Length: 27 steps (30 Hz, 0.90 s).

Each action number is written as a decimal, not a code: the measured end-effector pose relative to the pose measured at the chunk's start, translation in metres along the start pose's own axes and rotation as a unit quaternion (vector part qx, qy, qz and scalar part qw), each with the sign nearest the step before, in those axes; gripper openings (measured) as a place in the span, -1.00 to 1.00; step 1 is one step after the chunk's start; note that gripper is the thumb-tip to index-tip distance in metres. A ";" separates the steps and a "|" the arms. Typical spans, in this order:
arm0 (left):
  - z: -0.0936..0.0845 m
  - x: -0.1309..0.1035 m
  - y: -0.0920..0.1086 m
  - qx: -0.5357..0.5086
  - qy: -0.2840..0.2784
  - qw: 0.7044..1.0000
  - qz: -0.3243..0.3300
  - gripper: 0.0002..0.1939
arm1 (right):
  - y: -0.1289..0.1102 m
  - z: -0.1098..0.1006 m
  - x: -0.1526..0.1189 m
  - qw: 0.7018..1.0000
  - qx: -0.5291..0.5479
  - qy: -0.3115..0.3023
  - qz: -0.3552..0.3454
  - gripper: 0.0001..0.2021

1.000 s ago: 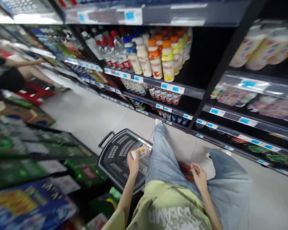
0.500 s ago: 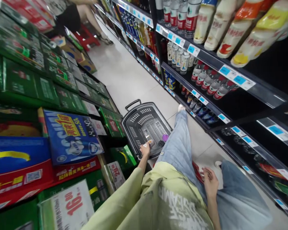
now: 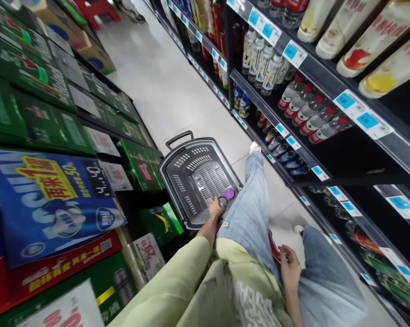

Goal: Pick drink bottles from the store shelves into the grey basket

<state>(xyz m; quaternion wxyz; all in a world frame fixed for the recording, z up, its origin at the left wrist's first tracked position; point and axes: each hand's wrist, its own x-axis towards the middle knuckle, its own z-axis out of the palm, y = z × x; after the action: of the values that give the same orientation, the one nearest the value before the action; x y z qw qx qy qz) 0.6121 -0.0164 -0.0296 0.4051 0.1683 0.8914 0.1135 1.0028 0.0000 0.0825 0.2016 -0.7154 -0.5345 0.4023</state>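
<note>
My left hand (image 3: 216, 208) reaches down into a black shopping basket (image 3: 177, 179) with slotted walls. Its fingers are closed around a small container with a round top (image 3: 222, 200), partly hidden by the hand. Right beside that is a purple round lid or cap (image 3: 229, 194); what lies under it cannot be made out. My right hand (image 3: 289, 265) hangs beside my right thigh, fingers loosely bent and apart, with nothing seen in them. Close to it shows a red plastic edge (image 3: 275, 247), mostly hidden by my leg.
Stacked green beer cartons (image 3: 37, 113) and a blue carton (image 3: 58, 204) line the left. Shelves of bottles (image 3: 303, 106) and cans run along the right. A pale floor aisle (image 3: 150, 77) lies between, with a red stool (image 3: 97, 11) and a person's foot (image 3: 133, 11) farther up.
My left hand, with the small container, has moved right and lower in the basket, towards the purple lid. The view has tipped down and turned slightly. My right hand stays by my thigh.
</note>
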 end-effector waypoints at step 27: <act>0.023 0.023 -0.003 -0.045 0.006 0.999 -0.025 -0.48 | -0.039 0.026 0.008 0.997 0.000 -0.064 0.039 -0.48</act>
<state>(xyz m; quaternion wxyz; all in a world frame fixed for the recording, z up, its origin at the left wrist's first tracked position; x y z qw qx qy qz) 0.6148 -0.0086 -0.0610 0.4098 0.1268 0.8917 0.1442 0.9594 0.0167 0.0917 0.1512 -0.7085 -0.5177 0.4551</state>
